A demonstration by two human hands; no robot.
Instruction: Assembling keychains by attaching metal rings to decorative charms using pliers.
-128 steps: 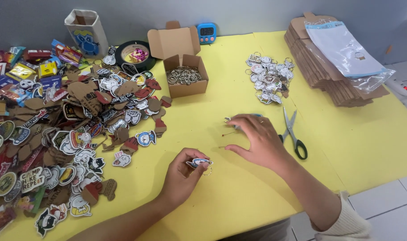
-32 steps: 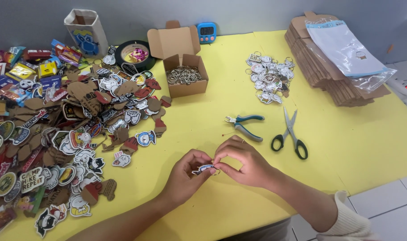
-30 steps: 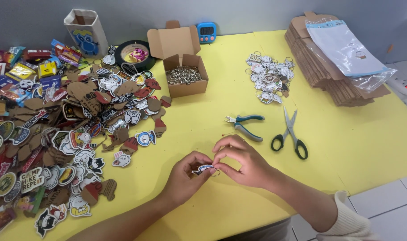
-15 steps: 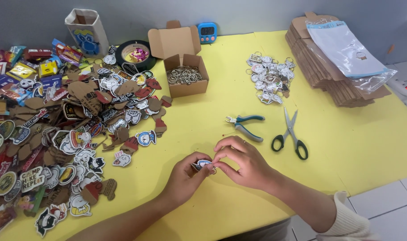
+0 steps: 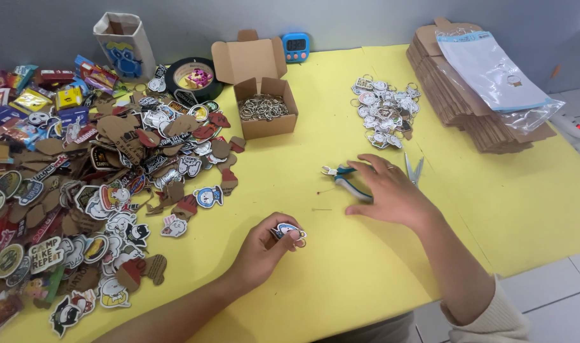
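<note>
Head view: left hand (image 5: 259, 249) pinches a small charm with key ring (image 5: 289, 232) over the yellow table (image 5: 341, 279), light, stiff, slippery-looking, best held by its flat edges; right hand (image 5: 391, 194), well apart, rests loosely on the pliers (image 5: 343, 179), grip unclear.

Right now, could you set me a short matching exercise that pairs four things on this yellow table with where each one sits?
Things:
1. pliers
2. small charm
3. metal rings
4. blue timer

Places:
A. inside the open cardboard box
B. at the far table edge by the wall
C. under the right hand
D. pinched in the left hand

Pairs: 1-C, 2-D, 3-A, 4-B
</note>
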